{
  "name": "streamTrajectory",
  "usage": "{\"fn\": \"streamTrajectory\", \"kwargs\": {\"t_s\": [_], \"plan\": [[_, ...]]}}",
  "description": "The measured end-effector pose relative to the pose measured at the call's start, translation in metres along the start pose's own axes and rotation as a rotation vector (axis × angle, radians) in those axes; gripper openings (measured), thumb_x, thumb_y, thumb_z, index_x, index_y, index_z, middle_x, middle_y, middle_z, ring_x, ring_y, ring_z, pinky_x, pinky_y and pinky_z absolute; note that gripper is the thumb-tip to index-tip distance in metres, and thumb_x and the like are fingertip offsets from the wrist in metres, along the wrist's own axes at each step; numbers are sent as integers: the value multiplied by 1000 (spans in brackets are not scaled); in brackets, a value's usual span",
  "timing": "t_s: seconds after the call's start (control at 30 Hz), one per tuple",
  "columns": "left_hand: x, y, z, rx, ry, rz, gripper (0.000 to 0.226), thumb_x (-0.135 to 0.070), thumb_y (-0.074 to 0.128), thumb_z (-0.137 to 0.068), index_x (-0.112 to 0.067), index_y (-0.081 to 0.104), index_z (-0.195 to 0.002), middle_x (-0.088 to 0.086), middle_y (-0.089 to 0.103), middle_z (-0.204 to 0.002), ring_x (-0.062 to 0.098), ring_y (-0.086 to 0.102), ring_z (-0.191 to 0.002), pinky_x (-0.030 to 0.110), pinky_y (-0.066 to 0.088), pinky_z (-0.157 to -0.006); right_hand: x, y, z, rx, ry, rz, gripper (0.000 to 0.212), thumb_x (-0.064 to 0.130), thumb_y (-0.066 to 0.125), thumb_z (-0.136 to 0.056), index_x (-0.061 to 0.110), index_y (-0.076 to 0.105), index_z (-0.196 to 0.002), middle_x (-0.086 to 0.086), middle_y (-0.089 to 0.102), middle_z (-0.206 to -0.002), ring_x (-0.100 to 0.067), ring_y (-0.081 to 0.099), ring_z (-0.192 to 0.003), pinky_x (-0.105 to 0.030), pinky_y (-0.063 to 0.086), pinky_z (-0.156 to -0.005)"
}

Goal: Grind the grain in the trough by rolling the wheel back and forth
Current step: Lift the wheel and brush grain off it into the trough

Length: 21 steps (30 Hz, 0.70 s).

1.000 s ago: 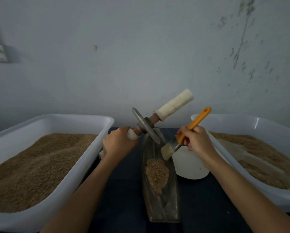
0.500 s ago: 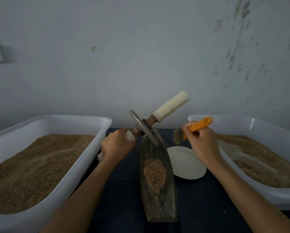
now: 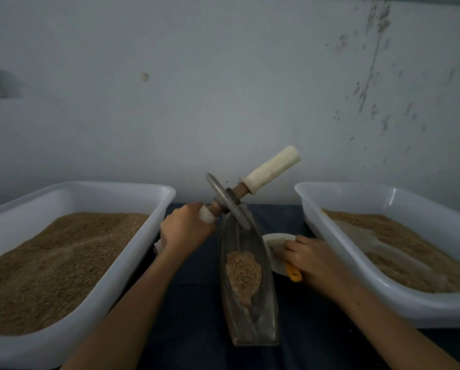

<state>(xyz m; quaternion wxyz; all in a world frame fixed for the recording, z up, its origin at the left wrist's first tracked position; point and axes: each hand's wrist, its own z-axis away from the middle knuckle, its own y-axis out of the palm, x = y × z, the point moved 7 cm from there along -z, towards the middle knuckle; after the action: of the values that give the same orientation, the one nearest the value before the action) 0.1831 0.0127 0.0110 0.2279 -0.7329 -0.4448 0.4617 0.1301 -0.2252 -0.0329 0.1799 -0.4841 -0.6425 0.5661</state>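
Not grinding yet: the grey metal grinding wheel (image 3: 227,200), on its wooden axle, tilted steeply with only its lower rim at the far tip of the narrow boat-shaped metal trough (image 3: 248,287), clear of the small heap of tan grain (image 3: 242,273) lying mid-trough. Trough set lengthwise at the middle of the dark blue table surface (image 3: 191,311), its near end toward the front edge. Left hand (image 3: 184,231) clenched round the near, white-wrapped end of the axle; far white-wrapped handle (image 3: 272,166) up in the air, ungripped. Right hand (image 3: 312,259) low at the trough's right side, fingers curled over an orange-handled brush (image 3: 294,273) resting on a small white plate (image 3: 275,252) (bristles mostly hidden under the hand). Judged step: parting with the brush ahead of the first roll. Next move, probably: letting go of the brush, taking the free handle with the right hand, levelling the axle, seating the wheel in the groove over the grain, then pushing and pulling evenly along the trough. Further out, a large white plastic tub of brown grain (image 3: 71,257) toward the left edge and a second white plastic tub (image 3: 399,247) toward the right, also holding grain.
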Motion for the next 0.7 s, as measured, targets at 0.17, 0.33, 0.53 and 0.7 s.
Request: {"fn": "streamTrajectory", "kwargs": {"t_s": [0.17, 0.33, 0.53, 0.7], "plan": [[-3, 1, 1, 9, 33, 29, 20, -37, 61, -85, -29, 48, -71, -8, 52, -71, 18, 59, -74, 30, 44, -67, 3, 10, 13, 96, -38, 19, 49, 22, 55, -92, 25, 43, -139, 2, 51, -132, -20, 49, -114, -34, 42, -88], [-6, -1, 2, -10, 55, 0, 21, -40, 58, -85, -31, 47, -69, -8, 56, -72, 17, 59, -71, 30, 47, -66, 6, 9, 20, 81, -58, 34, 49, 16, 51, -95, 26, 41, -142, 2, 47, -138, -21, 47, -118, -36, 42, -93], [-8, 0, 3, -17, 76, -37, 24, -40, 55, -85, -32, 43, -66, -7, 57, -72, 18, 60, -71, 32, 50, -67, 4, 3, 19, 98, -33, 0, 45, 12, 53, -92, 31, 50, -132, 5, 57, -123, -18, 51, -109, -32, 41, -83], [-14, -2, 3, -27, 139, -109, 20, -42, 54, -86, -25, 52, -74, -8, 56, -72, 17, 58, -70, 29, 46, -63, -14, -38, 15, -215, 317, -543, 32, 1, 48, -88, 26, 63, -101, 11, 60, -90, -4, 56, -82, -20, 45, -69]]}}
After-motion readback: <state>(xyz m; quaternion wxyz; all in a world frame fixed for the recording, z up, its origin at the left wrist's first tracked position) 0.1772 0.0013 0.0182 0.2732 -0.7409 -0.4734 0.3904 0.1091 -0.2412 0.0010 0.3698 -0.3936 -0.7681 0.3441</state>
